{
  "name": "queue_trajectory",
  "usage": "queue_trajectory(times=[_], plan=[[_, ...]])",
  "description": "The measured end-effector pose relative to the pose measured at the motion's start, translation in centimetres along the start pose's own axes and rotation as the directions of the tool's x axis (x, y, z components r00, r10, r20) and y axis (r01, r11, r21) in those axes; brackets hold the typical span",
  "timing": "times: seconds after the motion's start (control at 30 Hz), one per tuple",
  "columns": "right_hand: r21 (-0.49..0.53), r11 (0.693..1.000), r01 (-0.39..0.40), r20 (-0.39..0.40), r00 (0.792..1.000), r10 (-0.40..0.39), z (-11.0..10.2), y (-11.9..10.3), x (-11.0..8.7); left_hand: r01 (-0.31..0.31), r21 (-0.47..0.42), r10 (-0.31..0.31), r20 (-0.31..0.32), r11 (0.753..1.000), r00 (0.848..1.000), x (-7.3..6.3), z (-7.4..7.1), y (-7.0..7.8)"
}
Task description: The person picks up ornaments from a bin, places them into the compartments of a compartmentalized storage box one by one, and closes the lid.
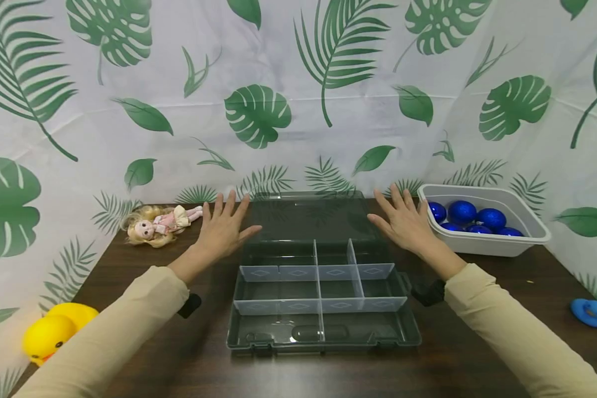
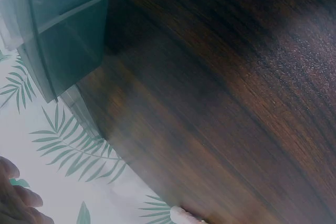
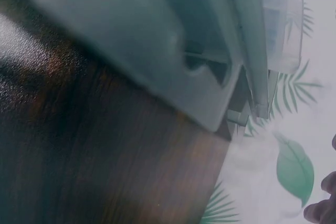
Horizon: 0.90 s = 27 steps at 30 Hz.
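Observation:
A dark, see-through divided organizer box [image 1: 278, 323] stands in the middle of the table, its lid [image 1: 308, 221] laid back toward the wall. Clear dividers [image 1: 278, 273] split the tray into several compartments, with nothing in them. My left hand [image 1: 224, 224] is spread beside the lid's left side, fingers straight and holding nothing. On the lid's other side my right hand [image 1: 403, 221] is likewise spread, also with nothing in it. Both wrist views catch the box's side wall [image 2: 73, 51] and only a few fingertips [image 3: 320, 208] at the frame edge.
Behind the left hand lies a blond doll [image 1: 164, 224]. A grey bin [image 1: 477, 243] holding several shiny blue balls [image 1: 461, 212] stands at the back right. A yellow rubber duck [image 1: 55, 329] is at the left edge, a small blue toy [image 1: 592, 312] at the right. Leaf-print cloth [image 1: 258, 55] hangs behind.

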State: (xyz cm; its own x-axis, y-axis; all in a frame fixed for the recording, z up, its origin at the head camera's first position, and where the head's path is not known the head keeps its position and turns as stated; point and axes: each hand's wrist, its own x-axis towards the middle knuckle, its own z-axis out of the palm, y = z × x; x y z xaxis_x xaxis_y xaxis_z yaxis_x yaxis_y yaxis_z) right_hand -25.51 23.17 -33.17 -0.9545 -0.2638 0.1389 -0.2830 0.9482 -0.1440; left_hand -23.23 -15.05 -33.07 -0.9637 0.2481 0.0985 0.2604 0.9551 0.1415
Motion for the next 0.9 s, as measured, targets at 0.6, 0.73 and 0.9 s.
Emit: queue_trajectory(times=[0.6,0.73,0.9], plan=[[0.262,0.961,-0.092,-0.297,0.940,0.171,-1.9,8.2,0.0,0.041,-0.625,0.063,0.143,0.780,0.988,-2.8,0.6,-2.1],[0.194,0.970,-0.150,-0.140,0.974,0.178,-1.6,10.8,0.4,0.095,-0.745,0.094,0.207,0.660,0.974,-3.4,2.0,-3.0],[0.114,0.977,-0.178,0.024,0.984,0.177,-1.2,11.9,1.1,0.104,-0.828,0.161,0.228,0.551,0.960,-3.8,2.7,-3.4]])
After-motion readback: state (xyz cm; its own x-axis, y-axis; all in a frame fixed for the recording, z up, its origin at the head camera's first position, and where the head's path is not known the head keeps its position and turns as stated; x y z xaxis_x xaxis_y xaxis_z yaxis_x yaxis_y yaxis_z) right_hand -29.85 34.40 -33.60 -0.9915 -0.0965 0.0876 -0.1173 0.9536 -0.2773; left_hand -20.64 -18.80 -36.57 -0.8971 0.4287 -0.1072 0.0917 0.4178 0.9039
